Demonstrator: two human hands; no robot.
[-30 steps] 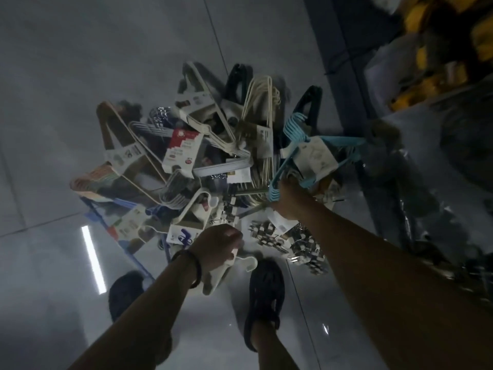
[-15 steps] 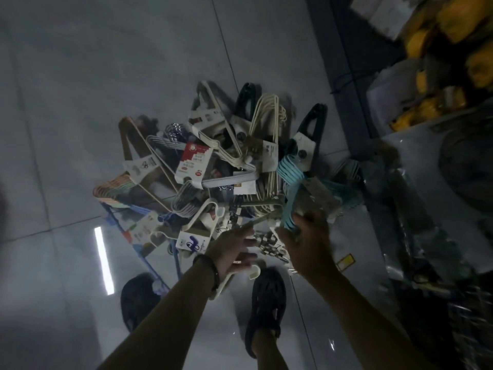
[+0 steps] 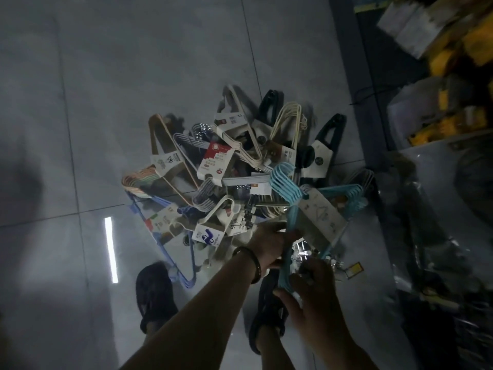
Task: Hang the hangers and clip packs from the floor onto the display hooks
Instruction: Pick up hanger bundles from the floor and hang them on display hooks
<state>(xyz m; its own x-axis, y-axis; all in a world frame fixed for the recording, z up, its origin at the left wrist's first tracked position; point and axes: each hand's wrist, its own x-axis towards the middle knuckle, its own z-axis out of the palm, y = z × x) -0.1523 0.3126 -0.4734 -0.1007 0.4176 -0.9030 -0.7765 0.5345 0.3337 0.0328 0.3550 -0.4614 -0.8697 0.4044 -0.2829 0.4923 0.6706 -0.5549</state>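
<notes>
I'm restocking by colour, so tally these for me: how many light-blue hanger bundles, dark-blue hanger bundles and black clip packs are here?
light-blue hanger bundle: 1
dark-blue hanger bundle: 1
black clip packs: 2
Total: 4

Two hands (image 3: 269, 244), perhaps ten hanger packs (image 3: 283, 180)

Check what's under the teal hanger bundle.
Under the teal hanger bundle, shiny metal clip packs show through its frame on the floor. Its card label, left hand and right hand cover the rest, which can't be seen.
</notes>
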